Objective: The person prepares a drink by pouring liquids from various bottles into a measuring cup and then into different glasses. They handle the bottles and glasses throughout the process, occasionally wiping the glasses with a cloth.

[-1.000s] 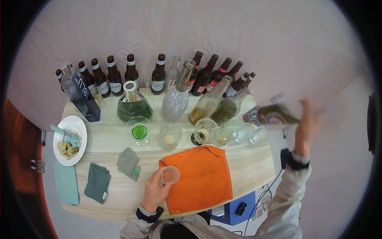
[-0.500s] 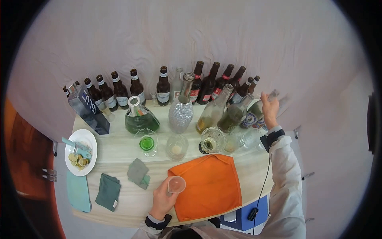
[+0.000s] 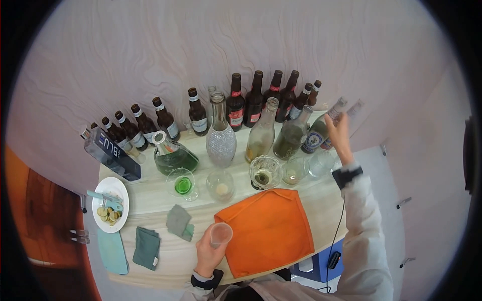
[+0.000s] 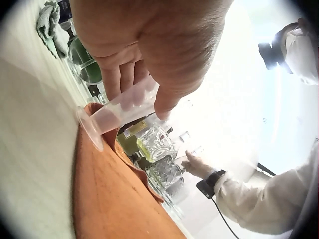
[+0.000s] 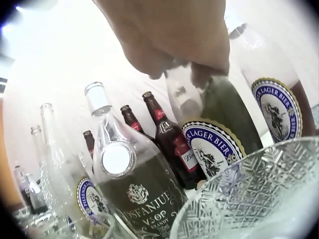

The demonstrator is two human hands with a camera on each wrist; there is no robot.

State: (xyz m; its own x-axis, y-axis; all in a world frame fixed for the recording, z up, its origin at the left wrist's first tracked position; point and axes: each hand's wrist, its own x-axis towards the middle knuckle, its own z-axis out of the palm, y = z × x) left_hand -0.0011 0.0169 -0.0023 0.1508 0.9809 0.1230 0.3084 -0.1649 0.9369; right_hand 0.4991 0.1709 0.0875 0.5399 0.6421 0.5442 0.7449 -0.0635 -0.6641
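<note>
My left hand (image 3: 208, 256) holds a small clear plastic cup (image 3: 221, 235) at the left edge of an orange cloth (image 3: 271, 236). In the left wrist view the cup shows a flared foot (image 4: 89, 129), and the thumb and fingers wrap its body. At the table's back right, my right hand (image 3: 340, 138) grips the neck of a lager bottle (image 5: 212, 149) with dark green liquid in it. The bottle stands nearly upright between a brandy bottle (image 5: 144, 194) and a second lager bottle (image 5: 276, 104) with reddish liquid.
Brown beer bottles (image 3: 236, 108) line the back. A glittery bottle (image 3: 221, 145), a green decanter (image 3: 175, 158) and a cut-glass bowl (image 3: 265, 173) stand in front. At left are a blue box (image 3: 113, 155), a plate of lime pieces (image 3: 124, 193) and folded cloths (image 3: 146, 248).
The lager bottle was tilted in the air off the table's right side; my right hand has brought it left, upright among the bottles. My left hand still holds the cup. The head view has shifted.
</note>
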